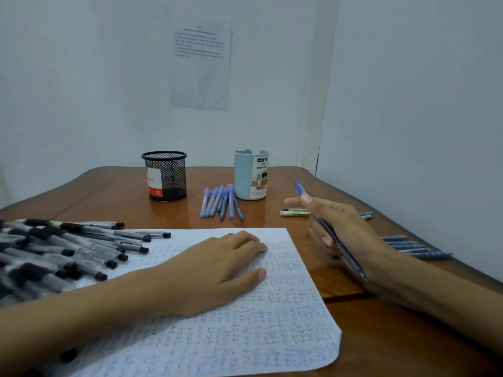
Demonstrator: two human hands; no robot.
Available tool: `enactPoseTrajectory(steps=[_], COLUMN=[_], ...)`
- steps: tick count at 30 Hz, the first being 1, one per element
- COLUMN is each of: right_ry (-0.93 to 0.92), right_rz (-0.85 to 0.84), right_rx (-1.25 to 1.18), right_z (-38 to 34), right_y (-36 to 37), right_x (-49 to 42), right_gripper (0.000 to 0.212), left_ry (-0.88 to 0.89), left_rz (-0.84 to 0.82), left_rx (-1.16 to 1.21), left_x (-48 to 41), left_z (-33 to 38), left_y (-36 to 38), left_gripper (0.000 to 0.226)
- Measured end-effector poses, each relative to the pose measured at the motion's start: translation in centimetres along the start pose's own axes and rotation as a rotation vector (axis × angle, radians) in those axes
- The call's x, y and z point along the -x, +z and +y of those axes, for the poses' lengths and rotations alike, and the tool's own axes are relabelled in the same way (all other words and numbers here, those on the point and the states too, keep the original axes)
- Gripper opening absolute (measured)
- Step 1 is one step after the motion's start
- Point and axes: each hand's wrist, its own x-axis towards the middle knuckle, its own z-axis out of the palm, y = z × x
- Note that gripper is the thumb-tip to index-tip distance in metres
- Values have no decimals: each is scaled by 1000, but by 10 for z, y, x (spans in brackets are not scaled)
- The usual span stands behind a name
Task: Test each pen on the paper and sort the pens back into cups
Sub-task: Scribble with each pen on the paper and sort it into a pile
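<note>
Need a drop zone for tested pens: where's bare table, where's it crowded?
Bare wood: between the mesh cup and the black pen pile; between the fanned blue pens and the green-white pen; front right, beside the paper. Crowded: the pile at left; the loose blue pens along the right edge, beyond the right hand holding a pen.

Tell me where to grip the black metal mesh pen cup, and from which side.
Grip the black metal mesh pen cup round its wall, from the left. It stands upright and round; blue plastic pens lie on its right.
</note>
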Motion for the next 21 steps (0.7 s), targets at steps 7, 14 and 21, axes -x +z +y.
enactPoseTrajectory(steps=[7,14,21], right_ry=[45,86,165], right_rz=[41,81,-2], right_rx=[129,78,217], right_z=[-2,-3,-9], right_y=[2,0,-1], right_x=[3,3,-18], right_gripper=[37,35,34], left_ry=[5,6,4], left_rz=[6,6,4], left_rx=[-9,-5,-8], left_x=[1,0,0], left_z=[0,1,0], left_y=[0,-1,1], left_gripper=[58,58,58])
